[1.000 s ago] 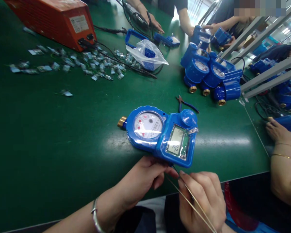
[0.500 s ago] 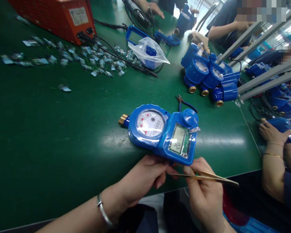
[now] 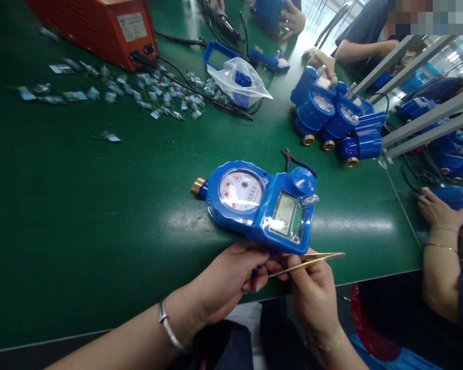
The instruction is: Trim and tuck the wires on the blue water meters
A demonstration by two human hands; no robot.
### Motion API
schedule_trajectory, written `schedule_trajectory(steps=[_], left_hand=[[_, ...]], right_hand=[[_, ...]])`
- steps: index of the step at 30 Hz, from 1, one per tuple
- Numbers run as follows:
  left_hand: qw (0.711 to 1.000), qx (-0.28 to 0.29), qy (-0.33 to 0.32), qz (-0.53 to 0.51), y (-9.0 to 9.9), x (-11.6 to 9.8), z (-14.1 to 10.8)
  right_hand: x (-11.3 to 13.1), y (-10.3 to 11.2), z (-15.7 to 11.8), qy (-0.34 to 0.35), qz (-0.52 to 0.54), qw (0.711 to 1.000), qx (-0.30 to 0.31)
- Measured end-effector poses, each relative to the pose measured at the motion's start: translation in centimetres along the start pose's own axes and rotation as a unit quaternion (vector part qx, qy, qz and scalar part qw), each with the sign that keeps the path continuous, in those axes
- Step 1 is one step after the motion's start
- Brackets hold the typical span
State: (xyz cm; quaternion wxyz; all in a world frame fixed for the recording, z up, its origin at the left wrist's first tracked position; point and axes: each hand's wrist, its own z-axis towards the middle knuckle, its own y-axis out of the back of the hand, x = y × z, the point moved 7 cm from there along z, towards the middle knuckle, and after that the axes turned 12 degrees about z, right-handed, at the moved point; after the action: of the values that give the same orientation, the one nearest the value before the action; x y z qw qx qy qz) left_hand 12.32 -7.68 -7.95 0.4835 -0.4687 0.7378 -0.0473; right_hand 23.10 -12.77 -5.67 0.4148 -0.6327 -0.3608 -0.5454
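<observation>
A blue water meter lies on the green table, its round dial to the left and a small lit display on the right. At its near edge, my left hand is closed, with small dark blue pieces showing between the fingers. My right hand pinches brass-coloured tweezers just below the display end. The tweezer tips point left, toward my left fingers. Part of what the fingers do under the meter's edge is hidden.
Cutters lie behind the meter. Several more blue meters stand at the back right. A plastic bag of blue bits, scattered small parts and an orange machine are farther back. A co-worker's hands work at right.
The tweezers have swung to a flatter angle, and my right hand has moved left, closer to my left hand. Blue pieces now show in my left fingers. The display digits differ.
</observation>
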Motion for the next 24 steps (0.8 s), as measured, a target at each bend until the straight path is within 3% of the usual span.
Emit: schedule_trajectory(steps=[3, 8, 11, 13, 16, 18, 21, 24], left_hand=[[1.000, 0.001, 0.010, -0.021, 0.0, -0.1, 0.0], [1.000, -0.005, 0.008, 0.015, 0.0, 0.0, -0.3], [0.998, -0.048, -0.004, 0.042, 1.2, -0.1, -1.5], [0.993, -0.104, -0.023, 0.049, 2.8, -0.6, -2.6], [0.974, -0.209, -0.085, 0.029, 5.9, -2.2, -4.6], [0.963, -0.240, -0.119, 0.016, 7.1, -3.3, -5.4], [0.973, -0.204, -0.105, 0.017, 6.8, -3.6, -5.2], [0.988, -0.143, -0.058, 0.029, 5.2, -2.6, -4.4]], right_hand=[[1.3, 0.3, -0.7, 0.058, -0.036, 0.998, -0.002], [4.4, 1.3, -1.8, 0.245, -0.097, 0.963, -0.049], [6.7, 1.1, -2.0, 0.348, -0.119, 0.924, -0.109], [8.2, -0.1, -1.8, 0.388, -0.130, 0.905, -0.121], [9.1, -3.2, -0.9, 0.408, -0.116, 0.903, -0.066], [8.9, -5.1, -0.4, 0.409, -0.114, 0.905, -0.018], [8.8, -5.8, -0.1, 0.425, -0.098, 0.900, -0.003], [9.7, -5.9, 0.6, 0.386, -0.142, 0.911, 0.040]])
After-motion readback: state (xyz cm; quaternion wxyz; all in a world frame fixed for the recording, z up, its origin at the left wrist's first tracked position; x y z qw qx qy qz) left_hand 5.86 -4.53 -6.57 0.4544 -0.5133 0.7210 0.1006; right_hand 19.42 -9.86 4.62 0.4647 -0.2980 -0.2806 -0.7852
